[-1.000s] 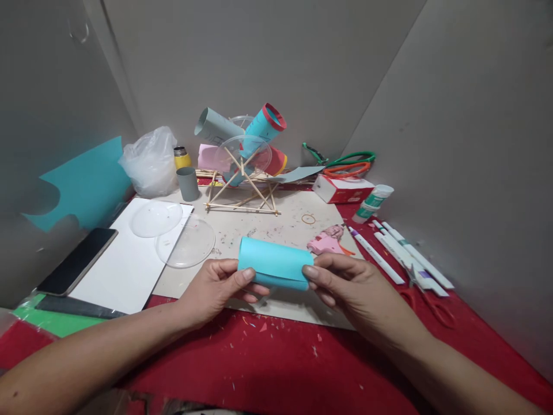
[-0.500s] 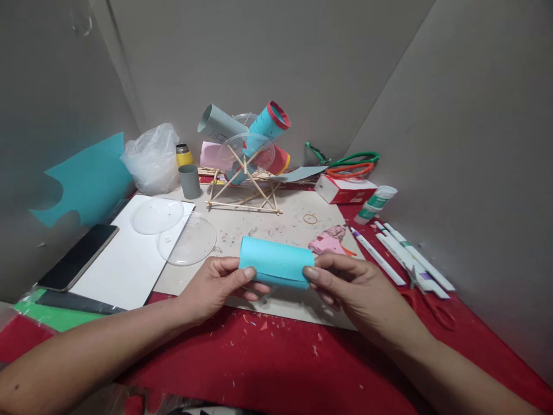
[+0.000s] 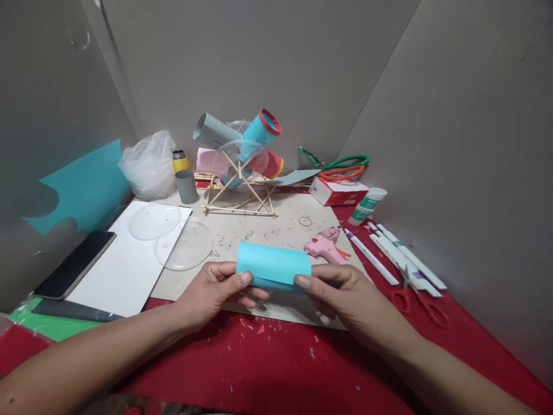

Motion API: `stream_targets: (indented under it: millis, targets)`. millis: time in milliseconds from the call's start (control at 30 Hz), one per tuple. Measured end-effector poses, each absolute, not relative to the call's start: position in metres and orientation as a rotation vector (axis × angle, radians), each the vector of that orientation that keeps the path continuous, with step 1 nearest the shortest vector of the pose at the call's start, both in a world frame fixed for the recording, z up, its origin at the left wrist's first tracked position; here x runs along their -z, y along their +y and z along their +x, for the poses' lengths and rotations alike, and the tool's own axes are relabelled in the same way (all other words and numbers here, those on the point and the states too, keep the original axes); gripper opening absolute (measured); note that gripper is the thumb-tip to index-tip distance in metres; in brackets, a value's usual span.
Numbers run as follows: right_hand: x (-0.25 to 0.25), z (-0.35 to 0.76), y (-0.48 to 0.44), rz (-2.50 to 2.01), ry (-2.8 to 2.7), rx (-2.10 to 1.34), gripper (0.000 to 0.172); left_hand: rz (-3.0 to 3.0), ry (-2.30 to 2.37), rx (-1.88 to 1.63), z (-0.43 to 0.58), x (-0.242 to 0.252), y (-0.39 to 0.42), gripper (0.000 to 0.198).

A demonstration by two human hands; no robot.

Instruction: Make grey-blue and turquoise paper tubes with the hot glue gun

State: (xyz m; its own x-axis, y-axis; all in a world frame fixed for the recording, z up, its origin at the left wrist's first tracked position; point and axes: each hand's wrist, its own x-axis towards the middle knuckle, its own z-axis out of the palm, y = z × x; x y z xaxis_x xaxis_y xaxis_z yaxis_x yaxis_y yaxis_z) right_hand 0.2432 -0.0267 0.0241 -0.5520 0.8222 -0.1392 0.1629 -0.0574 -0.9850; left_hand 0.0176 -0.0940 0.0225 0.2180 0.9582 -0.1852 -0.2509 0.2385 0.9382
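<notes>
Both hands hold a rolled light-blue paper tube (image 3: pixel 273 265) lying sideways just above the grey cardboard work board (image 3: pixel 285 222). My left hand (image 3: pixel 213 291) pinches its left end with thumb on top and fingers beneath. My right hand (image 3: pixel 343 294) pinches the right end the same way. A pink glue gun (image 3: pixel 324 246) lies just behind my right hand. Farther back stands a frame of wooden sticks (image 3: pixel 239 190) carrying paper tubes and a clear disc.
Two clear plastic lids (image 3: pixel 170 233) rest on a white sheet (image 3: pixel 123 271) at left, beside a black phone (image 3: pixel 71 264). Pens (image 3: pixel 389 253) and red-handled scissors (image 3: pixel 417 300) lie at right. A plastic bag (image 3: pixel 149 163), a grey cup (image 3: pixel 186 185) and a red box (image 3: pixel 339 191) stand behind. Grey walls close in.
The two hands have pressed the blue tube a little flatter and drawn slightly closer together; the view has shifted a bit.
</notes>
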Motion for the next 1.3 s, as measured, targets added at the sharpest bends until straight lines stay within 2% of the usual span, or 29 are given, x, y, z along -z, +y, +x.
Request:
stream_targets:
  millis: [100, 533, 600, 733, 833, 1100, 1300]
  targets:
    - [-0.026, 0.243, -0.027, -1.028, -1.759, -1.627, 0.043, 0.931, 0.970, -1.001, 0.018, -0.022, -0.095, 0.029]
    - [-0.036, 0.239, -0.034, -0.987, -1.899, -1.420, 0.035, 0.880, 0.977, -0.974, 0.017, -0.020, -0.093, 0.034]
    - [-0.036, 0.240, -0.034, -0.994, -1.902, -1.418, 0.039, 0.888, 0.965, -0.981, 0.017, -0.020, -0.093, 0.033]
    - [-0.034, 0.242, -0.031, -0.999, -1.912, -1.521, 0.057, 0.916, 0.964, -1.006, 0.017, -0.022, -0.093, 0.032]
    - [-0.034, 0.243, -0.030, -0.987, -1.946, -1.511, 0.061, 0.932, 0.963, -1.017, 0.018, -0.024, -0.093, 0.031]
    - [-0.038, 0.239, -0.036, -0.862, -1.958, -1.406, 0.049, 0.930, 0.934, -0.987, 0.020, -0.024, -0.095, 0.033]
    - [-0.034, 0.238, -0.039, -0.616, -2.167, -1.050, 0.032, 1.022, 0.990, -0.885, 0.021, -0.026, -0.097, 0.036]
